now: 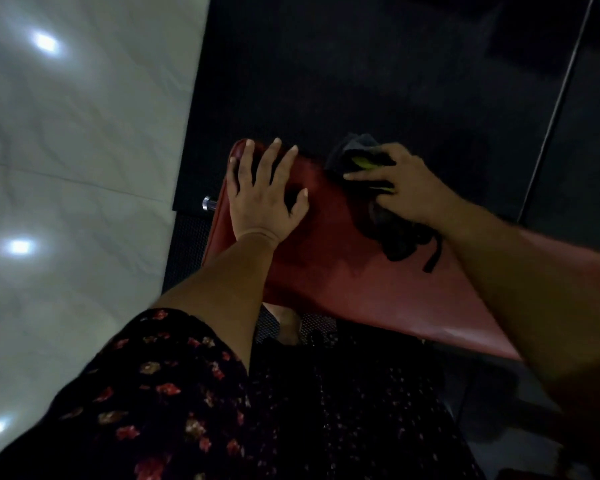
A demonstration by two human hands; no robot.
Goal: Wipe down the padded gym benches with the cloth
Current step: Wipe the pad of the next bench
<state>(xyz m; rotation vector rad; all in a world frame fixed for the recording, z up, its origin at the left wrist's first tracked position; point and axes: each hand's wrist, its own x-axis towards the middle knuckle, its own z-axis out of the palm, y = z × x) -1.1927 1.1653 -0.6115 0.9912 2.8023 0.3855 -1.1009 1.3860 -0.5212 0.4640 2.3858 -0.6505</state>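
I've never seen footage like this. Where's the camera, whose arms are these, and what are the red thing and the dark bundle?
There is no machine here: a person wears a wide-angle camera on the head, so this one picture looks down along their own arms. The red surface is a padded gym bench. The left hand rests flat near its end, fingers spread, holding nothing. The right hand holds a dark cloth with a yellow-green patch, bunched against the bench's far edge, for wiping. Pale shiny tiles lie to the left, dark flooring beyond, and the flowered fabric below is the person's clothing.
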